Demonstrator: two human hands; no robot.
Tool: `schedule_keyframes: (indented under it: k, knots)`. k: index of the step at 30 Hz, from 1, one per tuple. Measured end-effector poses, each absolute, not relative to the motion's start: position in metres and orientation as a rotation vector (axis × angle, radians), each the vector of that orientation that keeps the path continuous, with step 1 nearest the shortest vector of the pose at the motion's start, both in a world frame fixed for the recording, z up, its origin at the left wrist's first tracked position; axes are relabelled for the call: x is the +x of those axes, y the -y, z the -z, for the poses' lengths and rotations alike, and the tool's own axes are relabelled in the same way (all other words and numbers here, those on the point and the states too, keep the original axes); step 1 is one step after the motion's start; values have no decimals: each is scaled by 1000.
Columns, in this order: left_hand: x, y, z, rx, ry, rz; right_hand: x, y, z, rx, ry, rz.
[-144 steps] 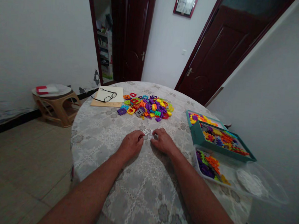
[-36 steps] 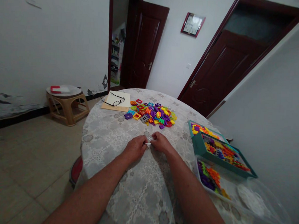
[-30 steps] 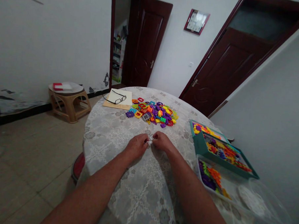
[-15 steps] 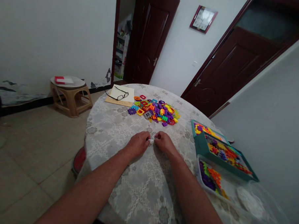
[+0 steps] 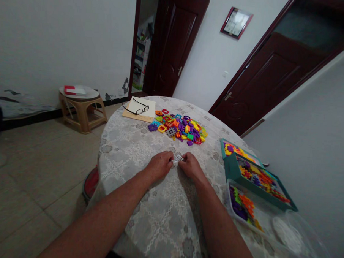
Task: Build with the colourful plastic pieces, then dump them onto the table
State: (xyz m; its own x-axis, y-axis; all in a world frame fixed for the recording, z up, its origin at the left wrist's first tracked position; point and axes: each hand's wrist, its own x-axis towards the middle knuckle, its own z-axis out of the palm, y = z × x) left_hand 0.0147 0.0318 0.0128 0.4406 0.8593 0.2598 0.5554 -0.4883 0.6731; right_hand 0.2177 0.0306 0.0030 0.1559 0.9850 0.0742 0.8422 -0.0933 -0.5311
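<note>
My left hand (image 5: 158,166) and my right hand (image 5: 190,166) rest side by side on the round table (image 5: 125,157), fingers pinched together on small white grid pieces (image 5: 178,158) held between them. How the white pieces fit together is too small to make out. Beyond the hands lies a heap of colourful plastic interlocking pieces (image 5: 179,127).
Glasses (image 5: 137,109) lie on a notepad (image 5: 140,108) at the table's far side. A teal box (image 5: 254,174) and a clear tray (image 5: 243,202) of coloured pieces stand at the right, with a clear lid (image 5: 295,233) beside them. A stool (image 5: 81,108) stands by the left wall; two dark doors behind.
Both hands stay pinched on the white pieces throughout. The white pieces now show slightly more between the fingertips. The head camera has drifted, shifting the scene a little.
</note>
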Motion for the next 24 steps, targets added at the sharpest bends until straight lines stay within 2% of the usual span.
schedule_keyframes:
  k: [9, 24]
  knots:
    - [16, -38, -4, 2201, -1174, -857, 208, 3, -1, -1600, 1807, -402]
    - [12, -45, -3, 2224, -1077, -841, 198, 3, 2, -1548, 2001, -291]
